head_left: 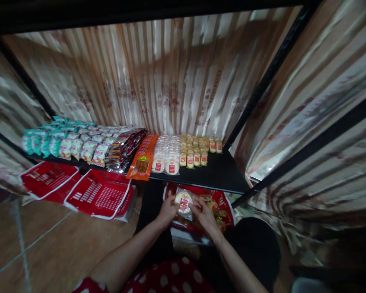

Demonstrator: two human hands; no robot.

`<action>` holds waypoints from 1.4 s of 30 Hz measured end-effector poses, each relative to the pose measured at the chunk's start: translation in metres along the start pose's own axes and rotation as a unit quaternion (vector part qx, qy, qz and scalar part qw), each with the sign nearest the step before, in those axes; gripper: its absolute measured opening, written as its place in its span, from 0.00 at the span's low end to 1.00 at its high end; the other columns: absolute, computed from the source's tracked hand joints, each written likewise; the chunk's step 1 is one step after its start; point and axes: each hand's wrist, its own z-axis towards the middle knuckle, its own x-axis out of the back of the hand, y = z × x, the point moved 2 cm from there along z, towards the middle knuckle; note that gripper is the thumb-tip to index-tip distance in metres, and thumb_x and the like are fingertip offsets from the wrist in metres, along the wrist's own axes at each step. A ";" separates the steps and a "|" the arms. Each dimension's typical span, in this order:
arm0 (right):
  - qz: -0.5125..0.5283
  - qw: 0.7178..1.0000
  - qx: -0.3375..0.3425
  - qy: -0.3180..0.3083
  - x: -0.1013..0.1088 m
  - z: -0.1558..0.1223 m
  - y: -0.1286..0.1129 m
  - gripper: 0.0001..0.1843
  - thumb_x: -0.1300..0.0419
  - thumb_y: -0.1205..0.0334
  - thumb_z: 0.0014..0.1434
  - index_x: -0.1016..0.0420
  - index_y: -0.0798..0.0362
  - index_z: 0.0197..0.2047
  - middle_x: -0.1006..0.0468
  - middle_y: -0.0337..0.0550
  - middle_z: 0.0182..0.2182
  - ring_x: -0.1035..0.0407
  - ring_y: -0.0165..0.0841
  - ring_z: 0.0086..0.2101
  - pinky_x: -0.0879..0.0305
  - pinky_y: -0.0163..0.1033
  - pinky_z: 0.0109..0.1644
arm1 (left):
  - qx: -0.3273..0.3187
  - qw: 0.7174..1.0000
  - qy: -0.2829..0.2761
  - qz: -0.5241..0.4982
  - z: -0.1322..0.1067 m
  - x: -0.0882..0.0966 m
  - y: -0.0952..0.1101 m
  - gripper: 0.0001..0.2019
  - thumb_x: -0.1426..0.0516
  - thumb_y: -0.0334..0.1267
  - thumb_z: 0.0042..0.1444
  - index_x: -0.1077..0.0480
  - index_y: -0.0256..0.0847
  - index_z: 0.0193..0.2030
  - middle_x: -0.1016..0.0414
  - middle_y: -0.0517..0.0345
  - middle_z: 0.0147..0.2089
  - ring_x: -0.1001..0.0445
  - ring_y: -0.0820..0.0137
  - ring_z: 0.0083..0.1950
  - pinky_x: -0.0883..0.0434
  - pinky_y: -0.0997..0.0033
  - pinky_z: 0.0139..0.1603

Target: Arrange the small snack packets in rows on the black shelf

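Between my two hands is a round pale cake in a clear wrapper with a red label. My left hand grips its left edge, and my right hand pinches the right edge. Both are over a red basket holding yellowish packets. Just beyond my hands, on the black shelf, stand rows of similar round wrapped cakes. Small yellow wrapped cakes stand to their right, and an orange packet lies to their left.
Farther left on the shelf are dark shiny packets, white snack bags and teal bags. Two red baskets sit on the tiled floor below. Black posts frame the shelf, with striped sheeting behind.
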 end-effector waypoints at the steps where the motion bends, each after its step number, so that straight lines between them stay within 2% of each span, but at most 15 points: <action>1: -0.009 1.000 -0.005 -0.008 -0.003 0.002 0.002 0.26 0.36 0.48 0.38 0.31 0.54 0.39 0.23 0.43 0.29 0.27 0.37 0.31 0.31 0.42 0.38 | 0.005 1.000 0.006 0.005 0.000 0.004 -0.002 0.11 0.49 0.26 0.51 0.33 0.35 0.42 0.27 0.59 0.31 0.34 0.78 0.22 0.36 0.80 0.21; 6: -0.083 0.996 -0.017 -0.042 -0.026 0.004 0.002 0.21 0.39 0.45 0.42 0.29 0.50 0.37 0.21 0.42 0.30 0.27 0.38 0.32 0.30 0.44 0.39 | 0.011 0.998 0.044 0.032 0.000 0.029 -0.011 0.10 0.45 0.30 0.50 0.32 0.37 0.41 0.25 0.58 0.35 0.28 0.75 0.32 0.33 0.80 0.29; 11: -0.094 0.993 -0.015 -0.076 -0.036 0.012 -0.012 0.21 0.39 0.45 0.43 0.29 0.51 0.37 0.21 0.43 0.31 0.27 0.38 0.32 0.30 0.43 0.38 | 0.011 0.999 0.047 -0.025 0.009 0.032 -0.016 0.09 0.48 0.37 0.55 0.33 0.36 0.39 0.27 0.59 0.31 0.30 0.77 0.28 0.36 0.82 0.24; 16: -0.107 0.990 0.002 -0.091 -0.040 0.036 -0.025 0.21 0.40 0.46 0.46 0.29 0.51 0.40 0.22 0.43 0.32 0.28 0.37 0.33 0.30 0.41 0.38 | -0.026 0.997 0.065 0.024 0.025 0.039 -0.001 0.08 0.49 0.36 0.54 0.32 0.36 0.37 0.26 0.60 0.31 0.29 0.76 0.30 0.34 0.81 0.28; 19: -0.115 0.989 0.025 -0.087 -0.052 0.047 -0.030 0.20 0.42 0.49 0.49 0.29 0.51 0.41 0.23 0.42 0.32 0.29 0.34 0.32 0.31 0.39 0.38 | -0.062 0.991 0.096 0.068 0.031 0.053 0.010 0.09 0.49 0.38 0.54 0.31 0.38 0.38 0.25 0.59 0.33 0.28 0.73 0.35 0.32 0.77 0.34; 24: -0.221 0.969 0.103 -0.041 -0.075 0.070 -0.040 0.16 0.43 0.53 0.50 0.27 0.53 0.39 0.28 0.41 0.29 0.34 0.29 0.27 0.34 0.34 0.32 | -0.104 0.974 0.166 0.117 0.045 0.077 0.026 0.12 0.51 0.40 0.55 0.31 0.39 0.42 0.25 0.55 0.41 0.28 0.69 0.42 0.31 0.70 0.45; 28: -0.259 0.955 0.138 -0.029 -0.094 0.087 -0.055 0.14 0.45 0.53 0.52 0.28 0.53 0.37 0.29 0.40 0.29 0.37 0.28 0.26 0.36 0.34 0.31 | -0.106 0.959 0.209 0.159 0.054 0.088 0.040 0.13 0.51 0.38 0.56 0.32 0.40 0.46 0.26 0.53 0.46 0.28 0.68 0.47 0.33 0.71 0.49; 32: -0.297 0.944 0.139 -0.025 -0.111 0.103 -0.067 0.13 0.45 0.51 0.53 0.30 0.52 0.34 0.29 0.38 0.27 0.36 0.28 0.25 0.38 0.33 0.31 | -0.129 0.946 0.245 0.166 0.064 0.095 0.046 0.20 0.48 0.38 0.55 0.39 0.37 0.54 0.30 0.49 0.53 0.31 0.66 0.53 0.35 0.68 0.54; 38: -0.347 0.924 0.158 -0.022 -0.124 0.116 -0.078 0.12 0.47 0.53 0.55 0.31 0.52 0.36 0.27 0.40 0.29 0.34 0.28 0.26 0.37 0.33 0.34 | -0.210 0.899 0.306 0.232 0.072 0.093 0.047 0.27 0.46 0.38 0.55 0.48 0.37 0.61 0.38 0.44 0.59 0.40 0.58 0.61 0.39 0.54 0.60; 42: -0.371 0.914 0.162 -0.023 -0.126 0.124 -0.077 0.11 0.47 0.53 0.55 0.31 0.52 0.35 0.27 0.40 0.30 0.33 0.29 0.28 0.37 0.34 0.36 | -0.247 0.879 0.305 0.271 0.078 0.087 0.045 0.29 0.47 0.39 0.56 0.52 0.37 0.63 0.44 0.42 0.62 0.45 0.57 0.64 0.40 0.52 0.60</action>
